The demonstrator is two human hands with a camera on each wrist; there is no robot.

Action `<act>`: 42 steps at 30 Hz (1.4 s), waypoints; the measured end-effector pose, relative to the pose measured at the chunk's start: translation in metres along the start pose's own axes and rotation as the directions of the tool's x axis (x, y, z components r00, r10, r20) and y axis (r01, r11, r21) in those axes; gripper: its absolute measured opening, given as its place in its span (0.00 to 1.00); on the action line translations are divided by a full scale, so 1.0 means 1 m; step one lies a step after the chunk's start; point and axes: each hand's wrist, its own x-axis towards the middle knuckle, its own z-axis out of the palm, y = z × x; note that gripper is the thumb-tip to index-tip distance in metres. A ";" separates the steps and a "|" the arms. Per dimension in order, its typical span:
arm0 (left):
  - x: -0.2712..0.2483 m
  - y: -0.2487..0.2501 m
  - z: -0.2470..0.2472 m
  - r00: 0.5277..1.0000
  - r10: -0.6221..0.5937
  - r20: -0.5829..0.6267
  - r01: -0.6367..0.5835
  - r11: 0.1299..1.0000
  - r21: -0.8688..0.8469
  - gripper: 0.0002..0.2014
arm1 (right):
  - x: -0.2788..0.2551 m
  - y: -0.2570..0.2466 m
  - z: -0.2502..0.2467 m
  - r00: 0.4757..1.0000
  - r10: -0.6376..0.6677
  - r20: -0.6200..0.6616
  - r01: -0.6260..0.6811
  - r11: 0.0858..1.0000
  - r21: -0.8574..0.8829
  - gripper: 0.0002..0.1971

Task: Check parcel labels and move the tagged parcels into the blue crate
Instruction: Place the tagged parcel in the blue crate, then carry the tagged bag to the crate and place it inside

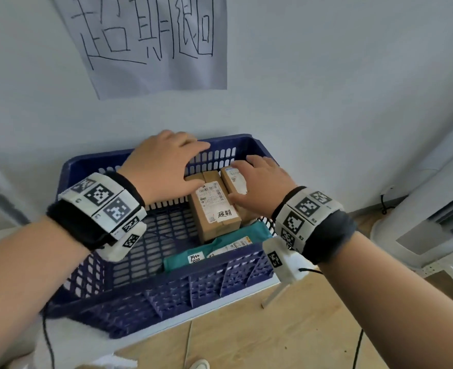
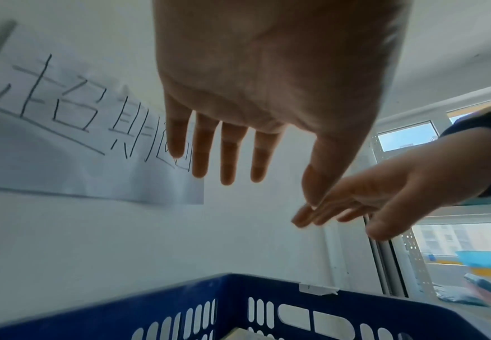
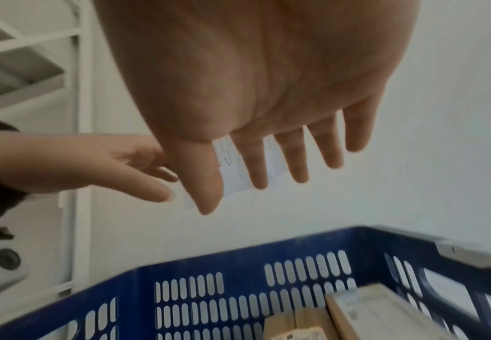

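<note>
Left hand [image 1: 164, 166], fingers spread and empty, hovers above the slotted blue plastic crate [image 1: 129, 296]. At centre, a rectangular cardboard parcel [image 1: 214, 209] bearing a handwritten tag lies inside; a teal poly mailer [image 1: 220, 249] lies at its 6 o'clock. Right hand [image 1: 260, 182], fingers straight, hovers over a second carton [image 1: 233, 179] at 3 o'clock.
</note>
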 end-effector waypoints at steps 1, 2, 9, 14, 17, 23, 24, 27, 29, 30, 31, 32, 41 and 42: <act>-0.008 0.007 -0.005 1.000 -0.013 -0.025 0.014 1.000 0.020 0.37 | -0.007 0.000 -0.002 0.999 -0.022 -0.047 0.021 1.000 -0.015 0.36; -0.016 0.015 -0.009 0.998 -0.032 -0.048 0.034 0.999 0.034 0.38 | -0.015 0.000 -0.004 0.995 -0.046 -0.090 0.044 0.999 -0.023 0.37; -0.095 0.085 -0.022 0.975 -0.163 -0.154 0.174 0.983 0.060 0.41 | -0.090 0.007 -0.001 0.969 -0.175 -0.174 0.176 0.984 -0.013 0.39; -0.162 0.129 -0.021 0.941 -0.271 -0.203 0.287 0.956 0.054 0.40 | -0.141 -0.006 0.010 0.937 -0.276 -0.213 0.281 0.960 -0.006 0.39; -0.209 0.142 -0.022 0.909 -0.352 -0.224 0.371 0.927 0.047 0.39 | -0.163 -0.028 0.018 0.910 -0.366 -0.195 0.368 0.929 -0.027 0.39; -0.307 0.141 -0.036 0.800 -0.538 -0.266 0.572 0.818 0.067 0.38 | -0.205 -0.090 0.022 0.825 -0.532 -0.190 0.540 0.841 -0.008 0.38; -0.323 0.139 -0.039 0.779 -0.557 -0.288 0.598 0.798 0.073 0.37 | -0.213 -0.101 0.022 0.807 -0.557 -0.197 0.567 0.823 -0.002 0.38; -0.370 0.136 -0.048 0.705 -0.598 -0.380 0.673 0.734 0.093 0.35 | -0.235 -0.131 0.026 0.757 -0.617 -0.214 0.633 0.774 0.006 0.38; -0.411 0.135 -0.054 0.644 -0.638 -0.422 0.732 0.675 0.097 0.34 | -0.255 -0.157 0.028 0.717 -0.661 -0.220 0.680 0.733 0.012 0.38; -0.431 0.134 -0.057 0.619 -0.644 -0.450 0.751 0.653 0.097 0.34 | -0.266 -0.171 0.028 0.698 -0.680 -0.224 0.701 0.713 0.020 0.37; -0.453 0.135 -0.060 0.595 -0.651 -0.472 0.770 0.631 0.100 0.33 | -0.277 -0.185 0.029 0.677 -0.699 -0.231 0.722 0.691 0.026 0.37; -0.474 0.135 -0.064 0.573 -0.662 -0.483 0.788 0.607 0.103 0.33 | -0.289 -0.201 0.031 0.657 -0.715 -0.239 0.741 0.671 0.028 0.37; -0.685 0.144 -0.119 0.429 -0.766 -0.479 0.902 0.394 0.177 0.34 | -0.422 -0.354 0.056 0.475 -0.848 -0.233 0.877 0.477 0.054 0.33; -0.707 0.144 -0.124 0.412 -0.775 -0.479 0.910 0.370 0.186 0.34 | -0.437 -0.370 0.058 0.453 -0.859 -0.238 0.890 0.451 0.065 0.33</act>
